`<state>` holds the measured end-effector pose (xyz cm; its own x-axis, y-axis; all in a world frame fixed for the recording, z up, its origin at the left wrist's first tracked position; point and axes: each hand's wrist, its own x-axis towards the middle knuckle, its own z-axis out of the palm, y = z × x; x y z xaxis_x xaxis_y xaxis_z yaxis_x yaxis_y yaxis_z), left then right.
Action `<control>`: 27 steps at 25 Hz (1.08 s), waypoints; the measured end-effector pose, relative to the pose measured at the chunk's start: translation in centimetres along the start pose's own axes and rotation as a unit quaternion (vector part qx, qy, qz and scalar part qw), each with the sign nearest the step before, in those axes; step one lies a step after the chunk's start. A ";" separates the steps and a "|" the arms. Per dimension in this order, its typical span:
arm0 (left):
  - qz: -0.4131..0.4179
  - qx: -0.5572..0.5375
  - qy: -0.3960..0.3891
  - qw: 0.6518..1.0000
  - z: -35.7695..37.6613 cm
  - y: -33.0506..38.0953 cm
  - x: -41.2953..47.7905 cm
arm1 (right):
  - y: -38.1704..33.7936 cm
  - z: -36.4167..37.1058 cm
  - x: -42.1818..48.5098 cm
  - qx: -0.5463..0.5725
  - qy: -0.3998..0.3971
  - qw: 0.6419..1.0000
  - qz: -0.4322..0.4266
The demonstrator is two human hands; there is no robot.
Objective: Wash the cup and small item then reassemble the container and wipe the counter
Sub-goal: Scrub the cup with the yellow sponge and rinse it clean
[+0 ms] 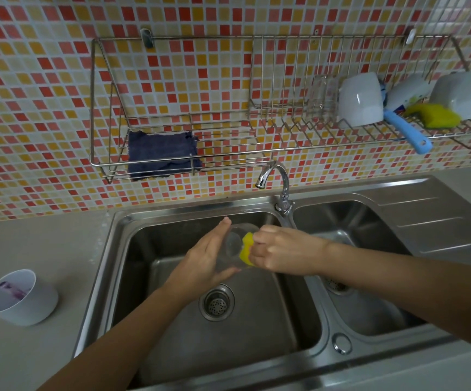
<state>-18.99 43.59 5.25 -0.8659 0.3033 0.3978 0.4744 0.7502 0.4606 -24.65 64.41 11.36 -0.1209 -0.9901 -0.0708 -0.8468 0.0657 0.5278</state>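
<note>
Head view: just below centre, toward 6 o'clock, a clear cup (232,244) is held on its side over the left basin of the steel sink (172,221). The left hand (207,256) clasps it, fingers stretched along its far side and thumb beneath. At the cup's 3 o'clock, the right hand (280,249) is curled tight around a yellow sponge (247,248), which is pressed against the cup's mouth. The faucet (276,179) stands at the cup's 1 o'clock and the drain (216,303) at its 6. A white container (22,299) sits on the counter (45,249) at 8 o'clock. A dark blue cloth (163,155) lies on the wire rack (228,136) at 10 o'clock.
</note>
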 end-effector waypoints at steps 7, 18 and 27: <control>0.008 0.050 0.088 0.995 0.7 -0.2 0.0 | -1.6 -0.3 1.2 0.236 0.035 0.960 0.144; 0.004 0.033 0.124 0.992 1.8 0.0 0.5 | -1.0 0.0 0.5 0.170 0.022 0.978 0.122; 0.052 0.015 0.042 0.998 1.0 -0.5 0.6 | 1.5 0.4 -0.9 0.011 0.082 0.995 -0.046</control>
<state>-19.90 43.92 4.46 -0.7958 0.3310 0.5071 0.5543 0.7354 0.3898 -26.03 65.46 11.88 0.0432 -0.9988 0.0228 -0.8621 -0.0257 0.5060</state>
